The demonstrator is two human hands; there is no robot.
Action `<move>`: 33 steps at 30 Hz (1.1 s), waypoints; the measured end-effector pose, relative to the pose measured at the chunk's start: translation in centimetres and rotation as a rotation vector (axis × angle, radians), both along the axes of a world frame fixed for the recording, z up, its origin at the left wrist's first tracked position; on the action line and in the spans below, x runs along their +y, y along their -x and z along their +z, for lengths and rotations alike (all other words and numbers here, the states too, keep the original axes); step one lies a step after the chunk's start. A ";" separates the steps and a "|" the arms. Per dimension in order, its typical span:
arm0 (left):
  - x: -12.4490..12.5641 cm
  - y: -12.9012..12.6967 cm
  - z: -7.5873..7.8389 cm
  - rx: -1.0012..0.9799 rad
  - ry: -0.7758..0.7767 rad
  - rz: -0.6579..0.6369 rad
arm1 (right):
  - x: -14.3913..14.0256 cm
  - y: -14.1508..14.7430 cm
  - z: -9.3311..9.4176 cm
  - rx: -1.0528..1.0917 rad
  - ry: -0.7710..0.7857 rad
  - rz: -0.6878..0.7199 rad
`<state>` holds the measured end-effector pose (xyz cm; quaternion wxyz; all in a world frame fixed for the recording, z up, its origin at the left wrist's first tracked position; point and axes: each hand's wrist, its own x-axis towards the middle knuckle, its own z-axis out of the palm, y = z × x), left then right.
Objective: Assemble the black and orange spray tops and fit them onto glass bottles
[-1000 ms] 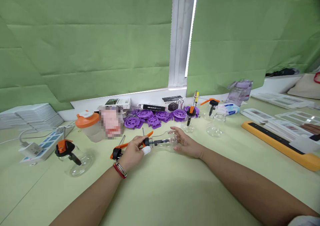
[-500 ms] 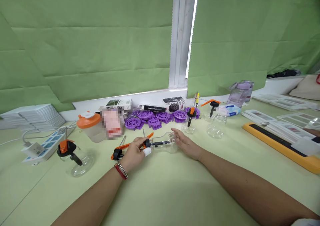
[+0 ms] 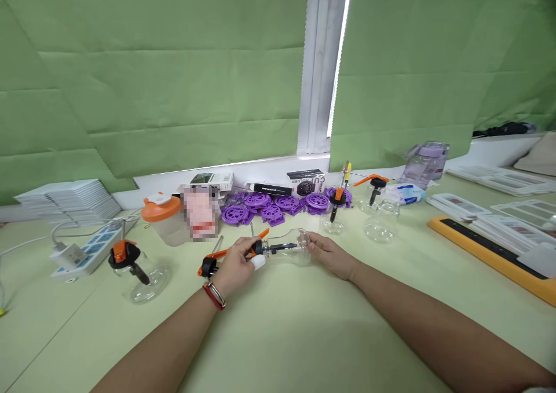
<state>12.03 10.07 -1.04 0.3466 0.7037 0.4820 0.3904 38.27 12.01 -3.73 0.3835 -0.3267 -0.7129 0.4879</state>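
A clear glass jar (image 3: 287, 256) lies on its side between my hands, with a dark rod-like mechanism inside. My left hand (image 3: 237, 265) grips the black lid (image 3: 258, 248) at its neck; an orange strip shows by the fingers, and a white wrap covers one fingertip. Around the jar's broad base closes my right hand (image 3: 330, 255), its fingers partly hidden behind the glass. Just left of my left hand rests another black lid piece (image 3: 209, 267) with an orange crank arm (image 3: 217, 254). A similar jar with a black and orange lid (image 3: 150, 283) stands upright at the left.
Purple plastic wheel-shaped parts (image 3: 271, 213) lie behind my hands. An orange-lidded cup (image 3: 161, 210) and a power strip (image 3: 93, 248) stand left. Lidded jars (image 3: 333, 225), an open glass jar (image 3: 381, 228), a lilac bottle (image 3: 424, 164) and an orange-black trimmer-like bar (image 3: 486, 260) are right.
My right fingers, stretched along the jar's base before, now curl round it. The left hand keeps its hold on the lid. The whole view has shifted slightly.
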 end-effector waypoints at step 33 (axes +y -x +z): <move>-0.1 0.0 0.3 0.037 -0.048 0.008 | 0.2 0.1 -0.7 0.124 0.174 -0.017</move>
